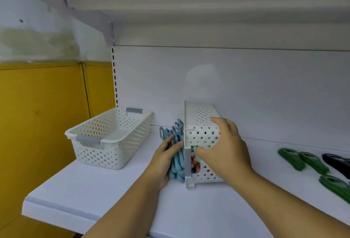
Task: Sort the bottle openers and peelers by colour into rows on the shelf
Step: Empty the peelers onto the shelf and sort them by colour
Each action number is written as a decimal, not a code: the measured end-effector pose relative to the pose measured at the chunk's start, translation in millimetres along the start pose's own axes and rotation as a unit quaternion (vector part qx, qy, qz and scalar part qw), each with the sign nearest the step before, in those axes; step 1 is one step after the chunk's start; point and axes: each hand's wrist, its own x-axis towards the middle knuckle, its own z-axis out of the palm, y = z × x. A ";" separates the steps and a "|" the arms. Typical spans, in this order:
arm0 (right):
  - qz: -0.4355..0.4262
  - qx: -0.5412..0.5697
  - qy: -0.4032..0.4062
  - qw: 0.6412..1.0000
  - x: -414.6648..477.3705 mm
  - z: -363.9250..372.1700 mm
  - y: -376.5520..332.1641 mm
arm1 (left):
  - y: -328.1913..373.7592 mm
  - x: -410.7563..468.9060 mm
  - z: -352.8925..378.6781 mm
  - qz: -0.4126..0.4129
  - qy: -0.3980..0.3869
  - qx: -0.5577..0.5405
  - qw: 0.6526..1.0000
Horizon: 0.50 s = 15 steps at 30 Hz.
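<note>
A white perforated basket (198, 116) lies tipped on its side on the white shelf (91, 190), its opening facing left. My right hand (225, 148) grips it over the top wall, thumb near the rim. A bunch of light blue openers (177, 159) spills out of the opening. My left hand (162, 160) rests against them with fingers fairly straight. Pink and teal pieces (195, 159) show inside the basket through its side. At the right, green openers (301, 160) lie in a row, with a black one (337, 163) beside them.
A second white perforated basket (113, 154) with grey handles stands upright at the left of the shelf. Another shelf hangs overhead. A yellow panel (41, 114) lies beyond the shelf's left end. More green openers (335, 186) lie near the right edge.
</note>
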 end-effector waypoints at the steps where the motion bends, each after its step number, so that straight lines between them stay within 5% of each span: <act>1: -0.018 -0.037 -0.011 0.999 1.3 -3.3 -5.6 | -0.7 -0.3 -0.3 0.002 -0.004 0.008 1.000; 7: -0.110 -0.263 -0.070 0.956 11.2 -19.5 -18.8 | -2.6 -8.5 9.8 0.049 0.015 0.136 0.989; 15: -0.072 -0.255 -0.061 0.962 2.7 -56.6 26.7 | -9.3 -2.9 15.7 0.088 0.060 0.288 0.952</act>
